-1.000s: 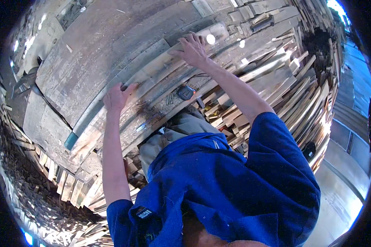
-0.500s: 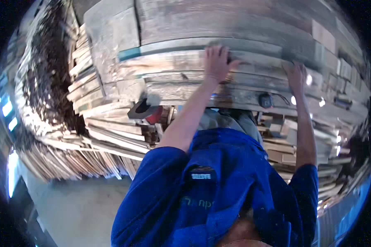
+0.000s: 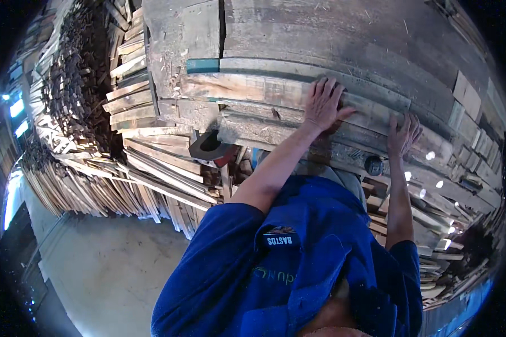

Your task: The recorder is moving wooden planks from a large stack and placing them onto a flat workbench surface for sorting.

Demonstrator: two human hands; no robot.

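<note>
A long pale board [image 3: 230, 87] with a brown patch lies across the worn wooden bench top [image 3: 315, 33]. My left hand [image 3: 323, 106] rests on this board, fingers stretched toward its far edge and thumb out to the right. Farther right, my right hand [image 3: 403, 135] lies on the same row of wood, its fingers apart and slightly bent. Just beyond the pale board runs a grey board with a blue-green end [image 3: 202, 65]. A small round dark object [image 3: 373, 164], perhaps a tape measure, sits just left of my right wrist.
A dark and red tool or fitting [image 3: 213, 149] stands at the bench's near left side. Wood strips [image 3: 168, 168] are stacked left of it, and a tall heap of offcuts [image 3: 67, 101] rises beyond. Short wood blocks [image 3: 468, 95] lie on the right. Concrete floor [image 3: 118, 253] shows lower left.
The whole view has shifted, so the bench sits lower and farther right in the picture, and blur has lessened. Both hands stay on the wood at roughly the same places.
</note>
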